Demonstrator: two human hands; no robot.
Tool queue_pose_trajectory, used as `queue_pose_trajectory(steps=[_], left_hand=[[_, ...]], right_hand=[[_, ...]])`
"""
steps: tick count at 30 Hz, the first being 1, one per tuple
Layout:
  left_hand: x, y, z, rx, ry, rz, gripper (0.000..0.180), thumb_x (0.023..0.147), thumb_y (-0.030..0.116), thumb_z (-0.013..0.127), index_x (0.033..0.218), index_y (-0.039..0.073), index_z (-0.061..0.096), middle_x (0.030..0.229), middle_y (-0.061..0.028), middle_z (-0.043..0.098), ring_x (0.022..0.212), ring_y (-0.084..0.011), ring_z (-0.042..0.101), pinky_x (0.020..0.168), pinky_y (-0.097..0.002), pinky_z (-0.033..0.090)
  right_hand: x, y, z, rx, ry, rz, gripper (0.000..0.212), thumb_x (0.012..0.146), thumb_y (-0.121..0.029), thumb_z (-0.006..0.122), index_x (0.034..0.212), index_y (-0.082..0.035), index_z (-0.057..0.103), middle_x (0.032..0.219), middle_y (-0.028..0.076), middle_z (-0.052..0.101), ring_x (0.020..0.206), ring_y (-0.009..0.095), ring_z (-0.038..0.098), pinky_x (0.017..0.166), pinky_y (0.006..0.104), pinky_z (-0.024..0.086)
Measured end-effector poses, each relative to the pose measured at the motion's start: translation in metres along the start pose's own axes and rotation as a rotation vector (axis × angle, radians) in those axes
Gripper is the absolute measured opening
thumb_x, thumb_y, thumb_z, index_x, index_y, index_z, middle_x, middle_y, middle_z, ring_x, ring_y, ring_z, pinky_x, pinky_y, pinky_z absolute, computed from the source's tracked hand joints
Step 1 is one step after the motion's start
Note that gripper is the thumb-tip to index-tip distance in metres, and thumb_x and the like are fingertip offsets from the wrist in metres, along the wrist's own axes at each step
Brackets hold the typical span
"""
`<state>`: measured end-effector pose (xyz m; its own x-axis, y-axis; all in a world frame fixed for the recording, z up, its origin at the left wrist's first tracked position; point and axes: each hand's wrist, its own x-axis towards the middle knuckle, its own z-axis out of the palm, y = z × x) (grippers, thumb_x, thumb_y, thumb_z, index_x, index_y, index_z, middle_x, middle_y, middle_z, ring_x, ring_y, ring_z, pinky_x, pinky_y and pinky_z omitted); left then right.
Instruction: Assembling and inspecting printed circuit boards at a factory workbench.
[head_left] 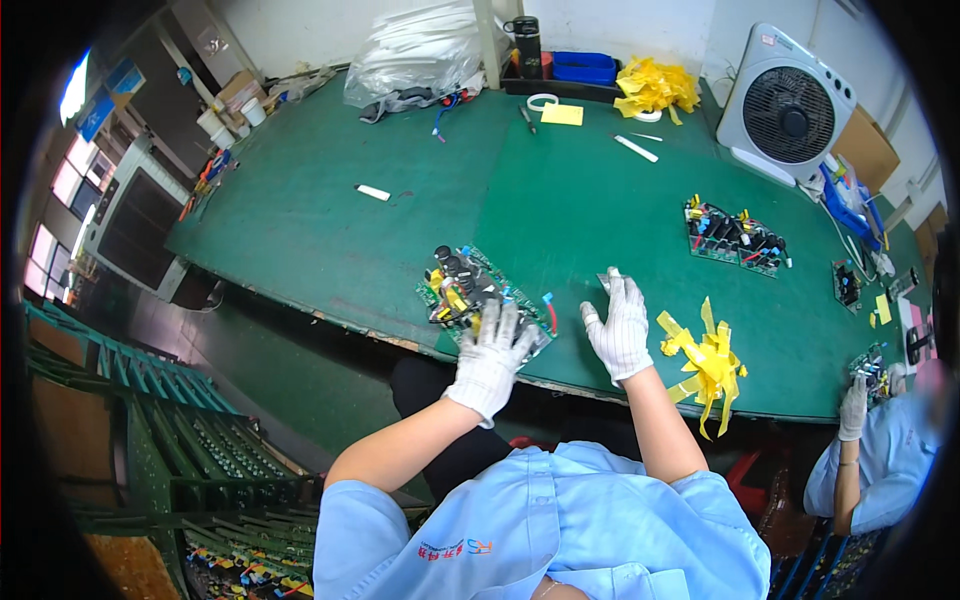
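Note:
A green circuit board (462,283) crowded with black, yellow, blue and red parts lies near the table's front edge. My left hand (492,362), in a white glove, grips its near side with the fingers spread over the parts; what is beneath the palm is hidden. To the right, my gloved right hand (622,335) is over the green table mat with fingers stretched and thumb apart. A small greyish piece (603,282) shows beside its index fingertip; I cannot make out what it is. Close by on the right lies a bundle of yellow tape strips (712,362).
More populated boards (735,238) lie farther right. A grey box fan (788,105) stands at the back right, near a yellow heap (655,88) and a blue tray (585,68). A co-worker's gloved hand (853,408) handles a board at the right. Green racks (190,440) stand at the left.

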<state>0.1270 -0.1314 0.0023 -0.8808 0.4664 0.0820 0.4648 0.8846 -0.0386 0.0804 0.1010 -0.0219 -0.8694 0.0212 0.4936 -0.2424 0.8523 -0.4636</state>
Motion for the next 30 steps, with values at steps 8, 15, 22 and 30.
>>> queue_pose_trajectory(steps=[8, 15, 22, 30], left_hand=[[0.028, -0.061, -0.103, -0.389, 0.295, -0.219, 0.065, 0.073, -0.005, 0.055, 0.132, 0.02, 0.057, 0.14, -0.0264, 0.047, 0.125, -0.0431, 0.051, 0.1, -0.0459, 0.049], [0.034, -0.157, -0.165, -1.383, 0.313, -0.446, 0.063, 0.064, -0.011, 0.056, 0.127, -0.011, 0.055, 0.127, -0.0142, 0.061, 0.114, -0.0186, 0.059, 0.094, -0.0269, 0.047], [0.007, -0.165, -0.144, -1.666, 0.32, -0.308, 0.065, 0.061, -0.012, 0.053, 0.126, -0.007, 0.056, 0.13, -0.0134, 0.06, 0.117, -0.0197, 0.059, 0.088, -0.0253, 0.052], [0.017, -0.15, -0.038, -1.622, 0.576, -0.004, 0.086, 0.068, -0.015, 0.068, 0.147, 0.001, 0.037, 0.148, -0.0131, 0.045, 0.134, -0.0242, 0.045, 0.113, -0.0374, 0.038]], right_hand=[[-0.006, 0.013, 0.001, -0.008, -0.005, 0.019, 0.064, 0.084, -0.025, 0.07, 0.139, -0.002, 0.045, 0.128, 0.027, 0.052, 0.116, 0.044, 0.052, 0.098, 0.0501, 0.044], [0.021, -0.023, -0.018, 0.247, -0.048, 0.046, 0.058, 0.088, -0.024, 0.067, 0.138, -0.003, 0.046, 0.13, 0.027, 0.052, 0.122, 0.043, 0.051, 0.1, 0.0465, 0.045], [0.058, -0.083, -0.029, 0.773, -0.547, 0.029, 0.072, 0.086, -0.037, 0.071, 0.143, -0.003, 0.042, 0.132, 0.02, 0.053, 0.124, 0.03, 0.05, 0.103, 0.0412, 0.042], [0.108, -0.087, -0.065, 0.533, -0.813, 0.004, 0.033, 0.088, -0.03, 0.07, 0.109, -0.004, 0.069, 0.084, 0.01, 0.068, 0.08, 0.022, 0.064, 0.073, 0.0359, 0.051]])
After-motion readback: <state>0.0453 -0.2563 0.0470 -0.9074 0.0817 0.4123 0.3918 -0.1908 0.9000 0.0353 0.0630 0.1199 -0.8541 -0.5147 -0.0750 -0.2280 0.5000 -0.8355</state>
